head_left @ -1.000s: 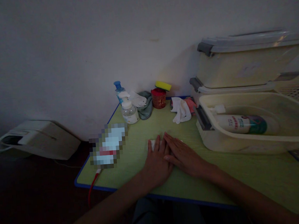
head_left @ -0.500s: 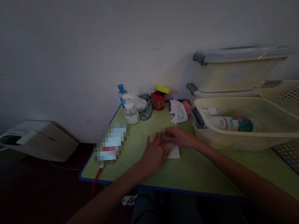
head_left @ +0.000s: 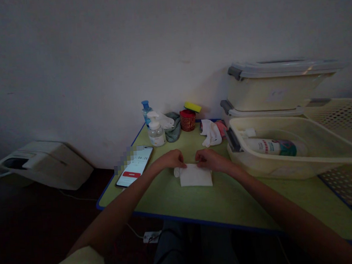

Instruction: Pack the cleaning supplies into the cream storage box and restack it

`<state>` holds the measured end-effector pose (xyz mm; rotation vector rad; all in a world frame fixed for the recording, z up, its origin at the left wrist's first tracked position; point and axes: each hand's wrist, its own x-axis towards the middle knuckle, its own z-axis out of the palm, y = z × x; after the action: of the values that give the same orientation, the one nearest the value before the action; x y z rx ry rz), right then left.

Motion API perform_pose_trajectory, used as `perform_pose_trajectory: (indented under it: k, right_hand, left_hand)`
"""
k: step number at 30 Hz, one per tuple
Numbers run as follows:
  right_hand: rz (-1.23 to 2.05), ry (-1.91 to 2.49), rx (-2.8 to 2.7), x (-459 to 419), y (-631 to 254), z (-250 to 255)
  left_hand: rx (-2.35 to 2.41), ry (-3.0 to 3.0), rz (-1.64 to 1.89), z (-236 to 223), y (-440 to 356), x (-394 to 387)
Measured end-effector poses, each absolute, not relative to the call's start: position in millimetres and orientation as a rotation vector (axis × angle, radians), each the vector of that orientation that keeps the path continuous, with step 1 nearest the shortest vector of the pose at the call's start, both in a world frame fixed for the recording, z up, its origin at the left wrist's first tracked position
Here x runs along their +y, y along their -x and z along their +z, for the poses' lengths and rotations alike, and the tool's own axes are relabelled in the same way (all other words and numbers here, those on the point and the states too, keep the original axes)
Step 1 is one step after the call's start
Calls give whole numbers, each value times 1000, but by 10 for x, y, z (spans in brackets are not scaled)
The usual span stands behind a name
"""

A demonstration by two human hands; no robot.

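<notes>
Curled left hand [head_left: 174,158] and right hand [head_left: 211,160] pinching white cloth [head_left: 196,177], grip dimly lit, phone [head_left: 136,167] at left part-blurred, tub [head_left: 290,168] at right partly hiding bottle [head_left: 274,146]

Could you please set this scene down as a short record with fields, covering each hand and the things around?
Left hand: touching the folded white sheet, far edge, left part
Right hand: same edge, right part
Sheet lies on: green table
To the left: phone, screen lit
Behind: pump bottle, red container
To the right: cream bin with a bottle lying inside
</notes>
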<state>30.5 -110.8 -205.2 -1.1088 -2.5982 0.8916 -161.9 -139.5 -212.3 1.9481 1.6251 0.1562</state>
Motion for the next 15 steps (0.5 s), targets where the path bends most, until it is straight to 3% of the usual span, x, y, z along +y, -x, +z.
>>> perform_pose_trajectory:
  k: [10, 15]
  right_hand:
    - [1042, 1100, -2556, -1081, -343, -2032]
    - [1053, 1100, -2486, -1089, -414, -2018]
  left_hand:
    - [1457, -1882, 109, -1910, 1580, -1318]
    - [1380, -1740, 339, -1884, 1566, -1359]
